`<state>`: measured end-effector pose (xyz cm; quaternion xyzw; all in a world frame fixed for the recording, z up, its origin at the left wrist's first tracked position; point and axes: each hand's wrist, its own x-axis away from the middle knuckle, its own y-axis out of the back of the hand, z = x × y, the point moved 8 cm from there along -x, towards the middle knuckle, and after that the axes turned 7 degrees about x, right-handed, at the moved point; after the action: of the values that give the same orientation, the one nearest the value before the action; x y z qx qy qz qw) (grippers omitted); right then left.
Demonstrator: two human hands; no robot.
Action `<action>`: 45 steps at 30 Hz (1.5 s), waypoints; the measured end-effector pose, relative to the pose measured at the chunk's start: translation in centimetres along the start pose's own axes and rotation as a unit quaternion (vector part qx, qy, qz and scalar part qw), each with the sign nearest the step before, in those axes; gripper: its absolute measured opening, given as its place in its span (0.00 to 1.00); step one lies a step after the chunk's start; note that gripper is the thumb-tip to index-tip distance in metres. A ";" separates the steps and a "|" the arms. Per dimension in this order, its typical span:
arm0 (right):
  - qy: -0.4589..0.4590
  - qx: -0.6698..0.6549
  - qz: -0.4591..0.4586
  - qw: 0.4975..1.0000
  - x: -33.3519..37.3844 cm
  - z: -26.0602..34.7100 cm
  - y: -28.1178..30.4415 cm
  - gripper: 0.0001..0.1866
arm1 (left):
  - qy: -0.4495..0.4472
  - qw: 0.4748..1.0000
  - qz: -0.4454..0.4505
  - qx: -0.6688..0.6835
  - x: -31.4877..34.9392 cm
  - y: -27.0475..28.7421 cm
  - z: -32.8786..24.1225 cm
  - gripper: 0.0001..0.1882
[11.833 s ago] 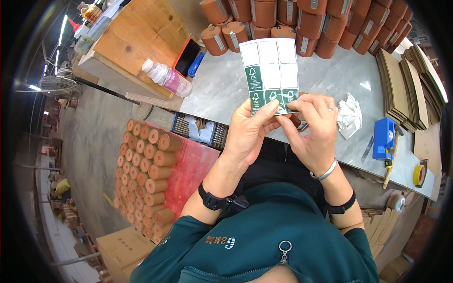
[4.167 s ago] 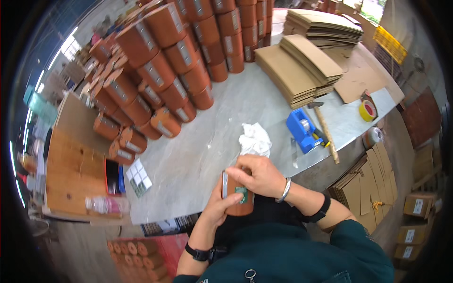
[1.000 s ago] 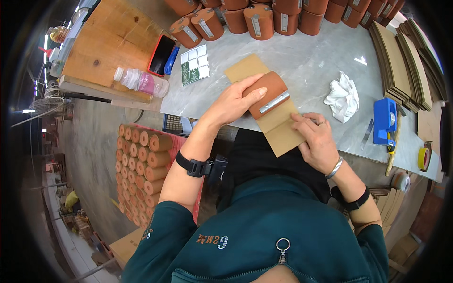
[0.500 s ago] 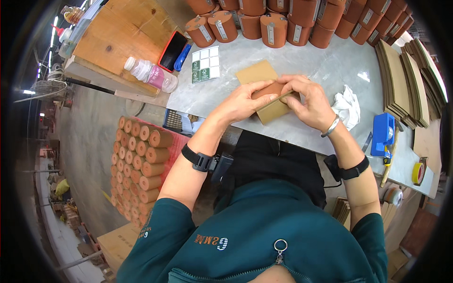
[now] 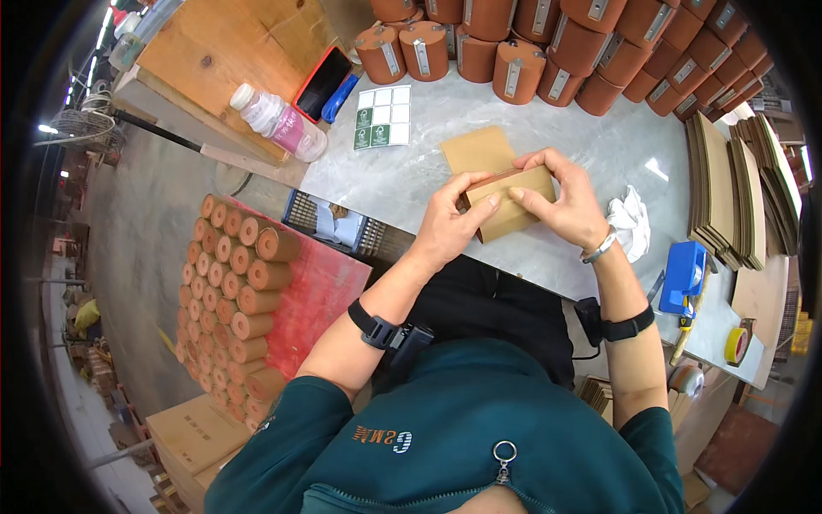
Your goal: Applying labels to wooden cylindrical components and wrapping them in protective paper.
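Both my hands hold a strip of brown cardboard [image 5: 515, 214] just above the near edge of the grey table. It is bent around a reddish-brown piece [image 5: 491, 183], of which only a narrow edge shows. A flat cardboard flap [image 5: 478, 149] reaches out on the far side of the bundle. My left hand [image 5: 454, 218] grips the left end, its thumb pressed on the cardboard face. My right hand [image 5: 567, 201] closes on the right end, fingers over the far edge and thumb on the face. The piece inside is mostly hidden.
Stacked terracotta-coloured cylinders with metal strips [image 5: 518, 73] line the table's back. A sticker sheet [image 5: 383, 117], plastic bottle [image 5: 278, 124] and phone [image 5: 322, 84] lie left. Right are a white cloth [image 5: 629, 224], blue tool [image 5: 682, 276], tape roll [image 5: 736, 344] and cardboard stacks [image 5: 719, 193].
The cardboard has been folded over the reddish-brown piece, and its broad face now turns toward me. Both thumbs have come onto that face. The whole view has shifted slightly.
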<state>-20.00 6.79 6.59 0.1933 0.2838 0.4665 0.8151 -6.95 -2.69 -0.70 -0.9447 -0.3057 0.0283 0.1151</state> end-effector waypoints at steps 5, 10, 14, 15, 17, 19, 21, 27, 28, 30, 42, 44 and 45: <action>-0.106 -0.068 -0.075 0.989 0.4 -3.3 -2.0 0.09 | -0.007 0.999 -0.033 -0.023 -0.1 -0.2 0.2 0.17; -0.081 -0.062 -0.117 0.988 0.3 -4.0 -2.3 0.08 | -0.017 0.998 -0.058 -0.020 -0.3 -0.1 0.1 0.14; -0.095 -0.064 -0.135 0.984 0.0 -4.0 -2.1 0.07 | 0.006 0.997 -0.074 0.020 -0.4 -0.2 0.1 0.12; -0.094 -0.061 -0.133 0.985 -0.1 -3.8 -2.0 0.07 | 0.013 0.996 -0.083 0.016 -0.4 -0.2 0.2 0.11; -0.112 -0.050 -0.117 0.986 -0.2 -3.8 -2.0 0.05 | 0.005 0.996 -0.089 0.018 -0.4 -0.2 0.1 0.11; -0.118 -0.050 -0.110 0.986 -0.3 -3.7 -2.0 0.05 | -0.003 0.995 -0.094 0.020 -0.5 -0.3 0.1 0.10; -0.124 -0.050 -0.100 0.986 -0.4 -3.7 -2.0 0.05 | -0.050 0.992 -0.114 -0.015 -0.4 -0.1 -0.2 0.10; -0.107 -0.062 -0.083 0.989 0.5 -3.3 -1.9 0.05 | -0.061 0.987 -0.112 -0.097 -0.6 -0.1 -0.5 0.10; -0.094 0.071 -0.097 0.988 0.7 -2.4 -1.3 0.06 | -0.062 0.987 -0.113 -0.094 -0.6 -0.1 -0.5 0.10; -0.076 0.203 -0.108 0.970 1.0 0.1 -0.7 0.07 | -0.079 0.984 -0.091 -0.127 -0.8 -0.3 -0.8 0.11; 0.160 0.350 0.133 0.914 -1.1 5.9 -4.8 0.44 | -0.062 0.970 -0.234 0.003 -2.4 4.2 0.5 0.19; 0.134 0.374 0.165 0.903 -3.6 4.3 -5.6 0.46 | -0.054 0.971 -0.230 0.017 -1.3 4.6 -0.1 0.18; 0.110 0.396 0.199 0.889 -4.7 3.1 -6.2 0.47 | -0.045 0.972 -0.231 0.030 -0.5 4.9 -0.3 0.17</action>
<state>-15.83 -0.50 6.71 0.5005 0.4882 0.4860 0.5244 -4.46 -6.91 -1.54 -0.8427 -0.5191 0.0527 0.1329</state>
